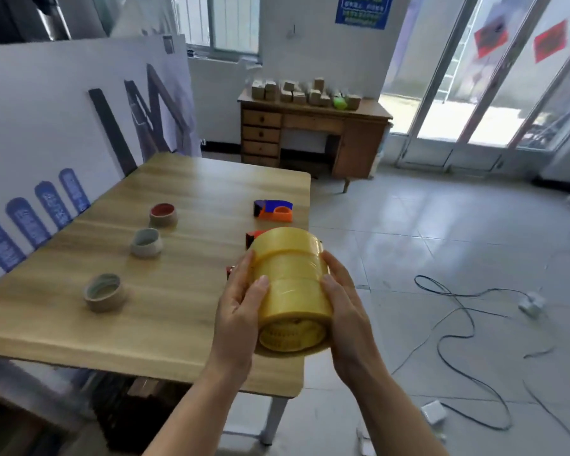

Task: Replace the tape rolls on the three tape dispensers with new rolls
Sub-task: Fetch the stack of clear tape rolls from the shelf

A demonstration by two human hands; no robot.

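I hold a stack of three yellow tape rolls wrapped together in clear film, lying on its side above the table's right edge. My left hand grips its left side and my right hand its right side. Three used-up cardboard cores stand on the wooden table: one with a red inside, a grey one and a tan one. An orange and blue tape dispenser sits near the far right edge. A second red dispenser and a third are mostly hidden behind the stack.
A large printed board leans along the table's left side. A wooden desk with small cardboard boxes stands at the back wall. Cables and white power adapters lie on the tiled floor to the right. Glass doors are at the far right.
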